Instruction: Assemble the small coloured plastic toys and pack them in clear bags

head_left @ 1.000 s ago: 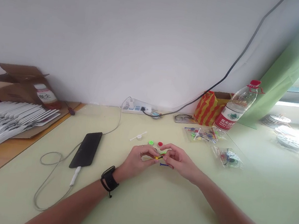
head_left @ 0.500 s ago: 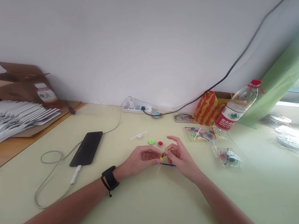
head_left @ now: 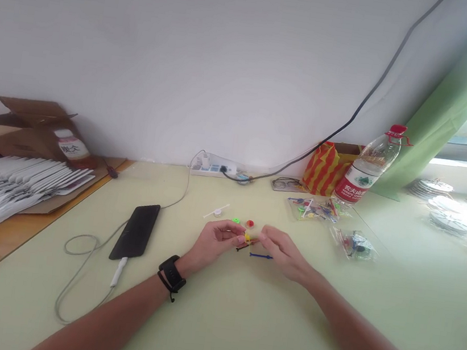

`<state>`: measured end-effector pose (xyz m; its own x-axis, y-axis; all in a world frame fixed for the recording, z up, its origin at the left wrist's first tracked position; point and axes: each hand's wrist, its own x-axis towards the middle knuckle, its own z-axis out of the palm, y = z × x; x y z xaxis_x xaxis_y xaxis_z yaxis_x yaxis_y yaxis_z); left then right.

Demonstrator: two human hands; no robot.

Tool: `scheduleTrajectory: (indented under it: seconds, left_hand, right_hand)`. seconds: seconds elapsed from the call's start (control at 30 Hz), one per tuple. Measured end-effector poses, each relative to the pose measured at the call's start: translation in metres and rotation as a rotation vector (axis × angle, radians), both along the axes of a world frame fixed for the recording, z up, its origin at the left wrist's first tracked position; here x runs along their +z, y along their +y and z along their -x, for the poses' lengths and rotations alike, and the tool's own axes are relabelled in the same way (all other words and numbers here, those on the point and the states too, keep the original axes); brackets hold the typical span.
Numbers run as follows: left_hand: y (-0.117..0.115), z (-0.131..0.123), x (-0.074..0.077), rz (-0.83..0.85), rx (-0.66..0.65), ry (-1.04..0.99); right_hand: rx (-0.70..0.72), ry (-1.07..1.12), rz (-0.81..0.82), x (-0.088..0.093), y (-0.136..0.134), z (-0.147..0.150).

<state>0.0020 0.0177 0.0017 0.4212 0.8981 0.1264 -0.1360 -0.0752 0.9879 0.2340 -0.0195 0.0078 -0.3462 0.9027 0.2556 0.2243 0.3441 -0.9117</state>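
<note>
Pinched between the thumb and fingers of my left hand (head_left: 219,241) is a small yellow plastic disc (head_left: 247,237). A thin yellow stick (head_left: 250,247) shows just below it; whether the two are joined I cannot tell. My right hand (head_left: 285,255) is close on the right, fingers drawn together and slightly blurred; what they grip is hidden. Beneath the hands a blue plastic stick (head_left: 261,255) and a dark stick (head_left: 243,247) lie on the table. Just behind are a green disc (head_left: 236,221), a red disc (head_left: 250,223) and a white disc with a stick (head_left: 217,212).
A black phone (head_left: 135,232) on a cable lies to the left. Bags of small coloured parts (head_left: 312,209) (head_left: 355,245) lie right, near a large water bottle (head_left: 363,172) and a striped bag (head_left: 324,170). A power strip (head_left: 212,167) rests against the wall.
My right hand's raised index finger has curled in. The yellow disc has shifted slightly left and up with my left hand. The dark stick has come into view beneath the hands.
</note>
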Motion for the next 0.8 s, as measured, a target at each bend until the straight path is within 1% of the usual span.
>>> scheduleTrajectory:
  seconds: [0.07, 0.1, 0.13, 0.27, 0.4, 0.5, 0.6, 0.7, 0.8]
  left_hand:
    - [0.000, 0.000, 0.000, -0.004, 0.026, -0.007]
    - [0.000, 0.000, 0.000, -0.004, 0.034, -0.011]
    - [0.000, -0.001, 0.000, -0.002, 0.039, -0.014]
    - [-0.001, -0.001, 0.001, -0.018, 0.037, -0.019]
    - [0.002, 0.001, 0.003, -0.040, 0.102, -0.027]
    - [0.009, 0.007, 0.006, 0.015, 0.183, -0.085]
    - [0.020, 0.016, 0.010, 0.092, 0.249, -0.190]
    - [0.034, 0.028, 0.013, 0.081, 0.323, -0.281]
    - [0.048, 0.042, 0.013, 0.061, 0.409, -0.324]
  right_hand:
    - [0.128, 0.016, 0.096, 0.002, 0.002, -0.002]
    - [0.162, 0.033, 0.116, 0.003, 0.002, -0.002]
    - [0.166, 0.048, 0.116, 0.004, 0.003, -0.003]
    - [0.040, 0.077, 0.106, 0.007, 0.005, -0.002]
    - [-0.081, 0.093, 0.145, 0.008, 0.006, -0.002]
    - [-0.131, 0.081, 0.143, 0.009, 0.007, -0.003]
    - [-0.144, 0.095, 0.105, 0.013, 0.008, -0.002]
    - [-0.120, 0.156, 0.012, 0.027, 0.003, -0.005]
    - [-0.118, 0.238, -0.149, 0.053, -0.012, -0.019]
